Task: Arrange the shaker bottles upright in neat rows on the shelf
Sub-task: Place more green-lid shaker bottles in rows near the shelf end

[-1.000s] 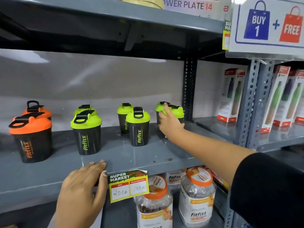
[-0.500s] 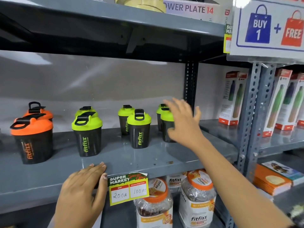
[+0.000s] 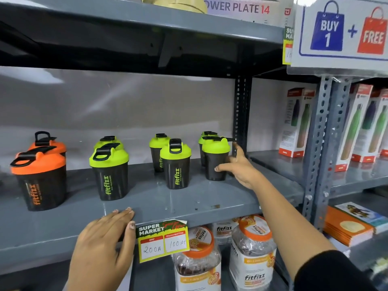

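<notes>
Shaker bottles stand upright in pairs on the grey shelf point(image 3: 189, 198). At the left are two orange-lidded ones point(image 3: 39, 181). Three pairs with green lids follow: one left of centre point(image 3: 109, 171), one in the middle point(image 3: 176, 164), one at the right. My right hand point(image 3: 237, 164) wraps the lower right side of the front right green shaker point(image 3: 215, 158), thumb across its front, fingers behind. Its partner point(image 3: 206, 135) stands just behind. My left hand point(image 3: 105, 238) lies flat on the shelf's front edge, holding nothing.
A perforated upright post point(image 3: 241, 114) stands right beside the held shaker. A price tag point(image 3: 162, 240) hangs from the shelf lip. Fitfizz jars point(image 3: 252, 253) sit on the shelf below. Boxed bottles point(image 3: 296, 122) and orange booklets point(image 3: 346, 227) fill the neighbouring rack.
My right hand let go of the right-hand shaker, lifted open above it, then came back down around its lower side. The left hand stayed on the shelf edge.
</notes>
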Available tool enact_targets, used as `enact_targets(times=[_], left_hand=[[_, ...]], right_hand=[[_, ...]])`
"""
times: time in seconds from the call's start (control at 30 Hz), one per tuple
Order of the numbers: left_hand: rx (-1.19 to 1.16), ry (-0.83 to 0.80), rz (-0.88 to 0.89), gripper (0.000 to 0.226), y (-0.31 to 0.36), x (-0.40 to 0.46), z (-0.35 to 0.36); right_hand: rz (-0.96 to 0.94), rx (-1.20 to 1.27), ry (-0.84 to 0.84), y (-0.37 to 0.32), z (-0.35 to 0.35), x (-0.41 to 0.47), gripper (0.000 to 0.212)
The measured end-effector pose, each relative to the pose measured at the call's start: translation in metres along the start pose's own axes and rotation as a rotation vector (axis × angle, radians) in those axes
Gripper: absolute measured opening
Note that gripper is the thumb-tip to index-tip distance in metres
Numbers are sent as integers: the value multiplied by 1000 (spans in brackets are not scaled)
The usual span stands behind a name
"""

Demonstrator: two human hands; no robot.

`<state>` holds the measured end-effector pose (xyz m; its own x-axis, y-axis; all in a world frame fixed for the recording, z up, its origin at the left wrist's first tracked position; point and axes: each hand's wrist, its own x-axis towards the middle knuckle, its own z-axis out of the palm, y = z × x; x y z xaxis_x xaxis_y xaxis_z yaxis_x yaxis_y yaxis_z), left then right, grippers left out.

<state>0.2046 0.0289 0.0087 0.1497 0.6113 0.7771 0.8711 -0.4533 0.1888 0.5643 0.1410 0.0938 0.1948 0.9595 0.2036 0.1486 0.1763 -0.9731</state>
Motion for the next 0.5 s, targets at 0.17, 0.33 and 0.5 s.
enact_targets(times=[0.17, 0.33, 0.5], left_hand=[[-8, -10, -9, 46, 0, 0, 0], [-18, 14, 2, 46, 1, 0, 0], [-13, -18, -3, 48, 0, 0, -1]], right_hand=[[-93, -98, 143, 0, 7, -11, 128], [-124, -132, 112, 2, 5, -11, 139], [-99, -106, 59, 3, 2, -11, 131]])
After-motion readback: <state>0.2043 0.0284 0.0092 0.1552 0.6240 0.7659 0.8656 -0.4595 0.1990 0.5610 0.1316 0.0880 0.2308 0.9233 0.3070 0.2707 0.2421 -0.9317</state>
